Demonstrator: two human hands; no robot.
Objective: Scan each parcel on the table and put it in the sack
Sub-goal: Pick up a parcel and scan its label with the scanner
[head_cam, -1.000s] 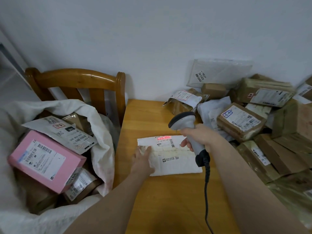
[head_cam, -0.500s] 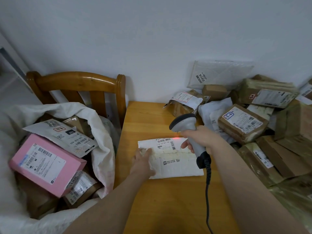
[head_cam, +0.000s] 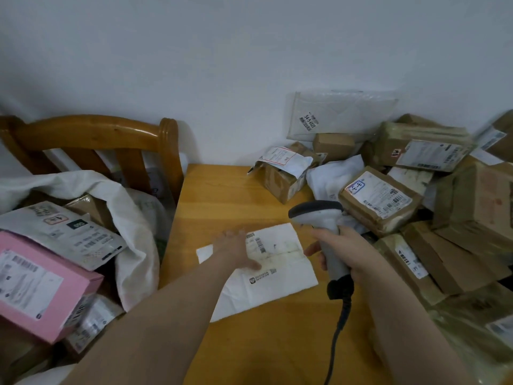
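A white mailer [head_cam: 280, 284] lies flat near the middle of the wooden surface [head_cam: 222, 195], its printed label face up and its long edge skewed toward one o'clock. The left hand [head_cam: 236, 250] rests on the mailer's ten o'clock corner, palm down, with the fingers straight and slightly spread; its outline is a little blurred. The right hand [head_cam: 349, 254] is at the mailer's three o'clock edge, with its fingers curled round the grey handle of a barcode scanner [head_cam: 319, 215]. The scanner's dark head sits above the mailer's one o'clock corner and faces toward nine o'clock. A black cable [head_cam: 337, 337] drops from the handle toward six o'clock.

At nine o'clock of the surface, off its edge, a white sack [head_cam: 136, 226] stands open, its rim folded outward. A pink box [head_cam: 36, 290] with a white label lies in its mouth, and a grey mailer [head_cam: 69, 232] overlaps the box's upper edge. Brown parcels show beneath them. A wooden chair [head_cam: 91, 134] stands behind the sack, at eleven o'clock.

From one to four o'clock a pile of parcels covers the surface, mostly taped brown boxes. One labelled brown box [head_cam: 380, 201] is just beyond the scanner's head. At one o'clock, a clear bubble envelope [head_cam: 347, 112] leans on the wall behind the pile.
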